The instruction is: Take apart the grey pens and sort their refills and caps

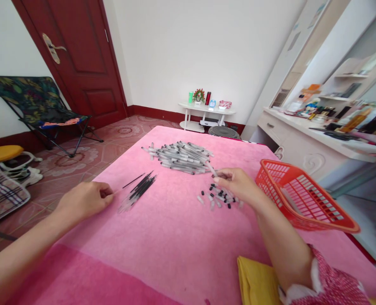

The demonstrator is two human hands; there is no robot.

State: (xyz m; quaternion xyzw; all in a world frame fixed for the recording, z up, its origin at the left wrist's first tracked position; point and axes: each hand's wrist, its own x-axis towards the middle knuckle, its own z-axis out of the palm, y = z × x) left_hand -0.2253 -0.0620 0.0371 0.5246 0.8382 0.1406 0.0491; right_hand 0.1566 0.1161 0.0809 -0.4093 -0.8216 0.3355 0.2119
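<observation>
My left hand (90, 195) is closed in a pinch on the clear end of a pen refill (133, 181), whose dark part points toward the pens. Beside it lies a bundle of black-filled refills (141, 188) on the pink tablecloth (162, 241). My right hand (234, 180) pinches a translucent pen barrel (211, 168) at the right edge of the pen pile. Several pens (183, 157), clear with dark ends, make up that pile. Below the right hand are scattered small pen caps and plugs (219, 197), some black and some clear.
An orange-red plastic basket (305, 192) stands at the table's right, with a pale object inside. A folded yellow cloth (257, 279) lies at the near right edge. Beyond are a white shelf (207, 108), a dressing table (302, 135) and a folding chair (48, 106).
</observation>
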